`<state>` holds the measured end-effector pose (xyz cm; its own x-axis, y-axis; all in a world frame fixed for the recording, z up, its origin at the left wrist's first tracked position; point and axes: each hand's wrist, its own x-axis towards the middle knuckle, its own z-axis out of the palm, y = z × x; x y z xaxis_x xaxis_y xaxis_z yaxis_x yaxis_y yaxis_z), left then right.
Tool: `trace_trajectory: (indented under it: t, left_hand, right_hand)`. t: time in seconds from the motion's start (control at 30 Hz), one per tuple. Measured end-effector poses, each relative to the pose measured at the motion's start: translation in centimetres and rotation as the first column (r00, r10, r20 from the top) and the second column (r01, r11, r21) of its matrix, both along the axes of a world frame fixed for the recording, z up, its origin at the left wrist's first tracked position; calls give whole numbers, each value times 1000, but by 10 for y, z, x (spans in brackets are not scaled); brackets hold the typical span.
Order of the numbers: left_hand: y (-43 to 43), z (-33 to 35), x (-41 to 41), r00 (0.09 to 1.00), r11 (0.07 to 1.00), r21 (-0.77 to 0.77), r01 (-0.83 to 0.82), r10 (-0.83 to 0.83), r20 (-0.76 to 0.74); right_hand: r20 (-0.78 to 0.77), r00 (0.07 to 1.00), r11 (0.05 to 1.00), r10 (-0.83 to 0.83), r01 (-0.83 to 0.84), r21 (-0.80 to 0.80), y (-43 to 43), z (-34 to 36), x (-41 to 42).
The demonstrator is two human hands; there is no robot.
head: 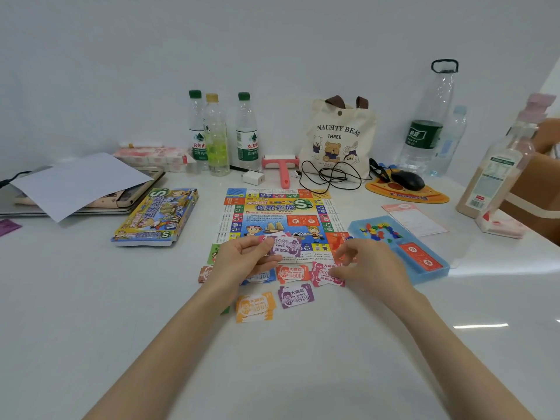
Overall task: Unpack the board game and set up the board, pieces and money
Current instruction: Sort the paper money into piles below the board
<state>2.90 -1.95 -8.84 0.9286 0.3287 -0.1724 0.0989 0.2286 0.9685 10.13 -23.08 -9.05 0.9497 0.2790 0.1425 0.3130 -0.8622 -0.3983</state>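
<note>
The play money is being sorted by colour: the left hand (245,256) has its fingers pinched on a small sheaf of notes, a purple note (286,246) uppermost, held just over the near edge of the game board (280,219), which lies open flat at the middle of the table (348,344). Sorted stacks sit on the table just below the board: an orange-red stack (292,272), a pink stack (325,275) at its 3 o'clock, a purple stack (295,296) and a yellow stack (255,307) nearer the person. The right hand (368,265) rests with loosely curled fingers touching the pink stack, grasping nothing that I can see. To do this well, I would peel one note at a time and square each pile. At the board's 3 o'clock a blue tray (433,274) holds coloured pieces (378,231) and red cards (419,257); the game box (156,218) lies at 9 o'clock.
</note>
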Motion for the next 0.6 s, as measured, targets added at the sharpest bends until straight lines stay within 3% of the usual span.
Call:
trace_trajectory:
  t: [0.1,0.2,0.33,0.6]
  left_hand:
    - [0,0,0,1000,1000,4,-2,2,2]
    - [1,0,1,1000,1000,2,-2,2,5]
    - [1,-1,1,1000,1000,-4,-3,3,1]
    - [3,-1,1,1000,1000,-17,-5,5,23]
  right_hand:
    - [33,985,985,168,-166,-46,-2,11,1]
    - [-69,945,928,321,-328,-178,2,20,5]
    - [-124,924,872,361,-382,-305,9,19,13]
    - [-185,900,839,395,-436,-326,14,17,19]
